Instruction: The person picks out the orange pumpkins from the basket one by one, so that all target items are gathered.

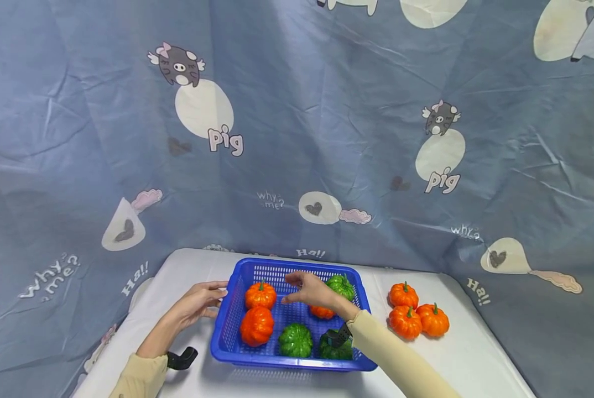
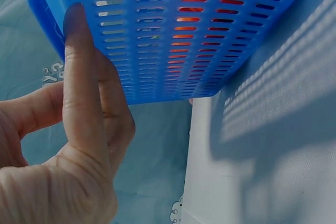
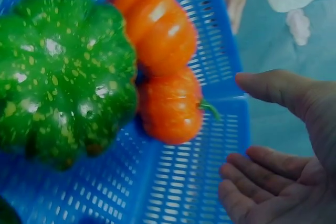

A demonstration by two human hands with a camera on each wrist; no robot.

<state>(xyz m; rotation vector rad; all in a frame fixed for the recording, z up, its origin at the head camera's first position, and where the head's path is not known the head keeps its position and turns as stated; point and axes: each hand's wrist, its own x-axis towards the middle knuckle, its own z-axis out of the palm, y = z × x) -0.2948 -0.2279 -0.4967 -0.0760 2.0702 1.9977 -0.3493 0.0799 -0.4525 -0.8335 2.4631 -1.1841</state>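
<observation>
A blue plastic basket holds several small toy pumpkins. At its left side sit an orange pumpkin and another orange pumpkin in front of it. A green pumpkin lies at the front, beside a dark green pumpkin partly covered by my right wrist. My right hand hovers over the basket, fingers and thumb spread around nothing. Below it an orange pumpkin is partly hidden, near a green pumpkin. My left hand is at the basket's left side, one fingertip against the wall.
Three orange pumpkins stand together on the white table, right of the basket. A blue cloth with pig prints hangs behind and around the table. Black straps circle both wrists.
</observation>
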